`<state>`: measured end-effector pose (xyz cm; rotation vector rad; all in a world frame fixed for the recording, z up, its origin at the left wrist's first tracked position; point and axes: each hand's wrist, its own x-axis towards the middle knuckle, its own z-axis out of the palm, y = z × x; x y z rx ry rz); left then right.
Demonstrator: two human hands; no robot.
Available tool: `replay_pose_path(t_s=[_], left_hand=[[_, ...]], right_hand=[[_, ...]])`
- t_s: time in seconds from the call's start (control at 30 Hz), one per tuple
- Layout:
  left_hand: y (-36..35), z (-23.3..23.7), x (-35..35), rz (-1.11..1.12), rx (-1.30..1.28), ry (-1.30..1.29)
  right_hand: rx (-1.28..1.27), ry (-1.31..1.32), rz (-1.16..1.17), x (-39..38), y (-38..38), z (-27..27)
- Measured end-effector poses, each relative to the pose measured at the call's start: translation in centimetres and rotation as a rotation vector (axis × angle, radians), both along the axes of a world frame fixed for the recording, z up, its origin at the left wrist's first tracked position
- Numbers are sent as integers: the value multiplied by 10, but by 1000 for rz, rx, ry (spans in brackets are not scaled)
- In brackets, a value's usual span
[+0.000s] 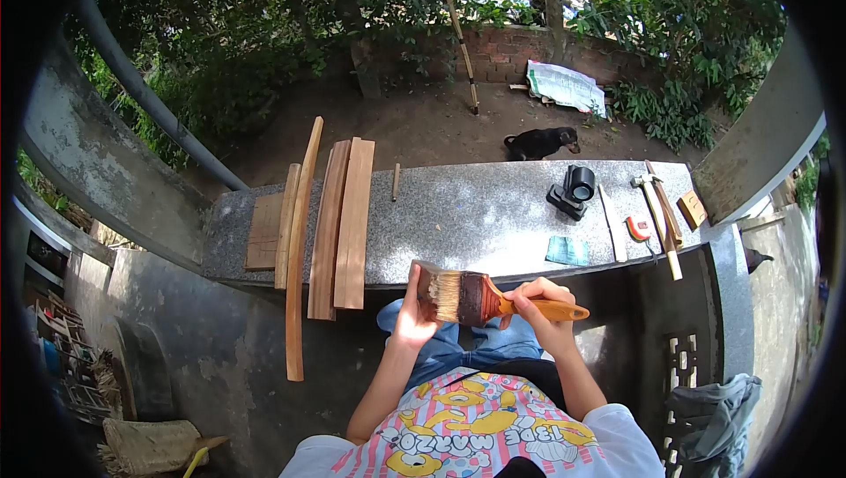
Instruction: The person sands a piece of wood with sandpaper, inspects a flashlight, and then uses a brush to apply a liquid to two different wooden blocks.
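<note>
My right hand (545,311) is wrapped round the wooden handle of a wide paintbrush (476,298), held level above my lap. Its pale bristles point left and meet a small brown wooden block (426,279). That block sits in my left hand (412,319), with the fingers along its left side and partly hidden. Just beyond both hands runs the front edge of a speckled stone bench top (423,240). Long wooden strips (354,222) lie across it on the left, some reaching past its front edge.
Toward the right of the bench top are a black device (573,192), a blue-green sheet (567,251), a hammer (656,214), a red-and-yellow tool (636,229) and a yellow-brown block (692,209). A short stick (396,182) lies mid-bench. Beyond sits a black dog (539,143).
</note>
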<state>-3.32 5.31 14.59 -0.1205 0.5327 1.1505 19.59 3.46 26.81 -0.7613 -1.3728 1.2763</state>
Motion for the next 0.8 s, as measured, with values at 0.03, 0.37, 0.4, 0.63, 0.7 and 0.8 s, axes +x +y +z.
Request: replay_pose_path(t_s=[0.03, 0.37, 0.4, 0.63, 0.7, 0.8], left_hand=[[0, -2, 0, 7, 1, -12], [-2, 8, 3, -16, 25, -116], [-2, 12, 3, -43, 52, -74], [-3, 0, -8, -26, -5, -248], [-2, 6, -2, 4, -35, -213], [-3, 18, 5, -46, 53, -36]], right_hand=[[0, 3, 2, 0, 2, -4], [48, -83, 53, -4, -1, 9], [27, -73, 50, -5, 0, 3], [16, 91, -189, 3, 7, 3], [16, -13, -12, -6, -2, 13], [-51, 14, -9, -10, 2, -3]])
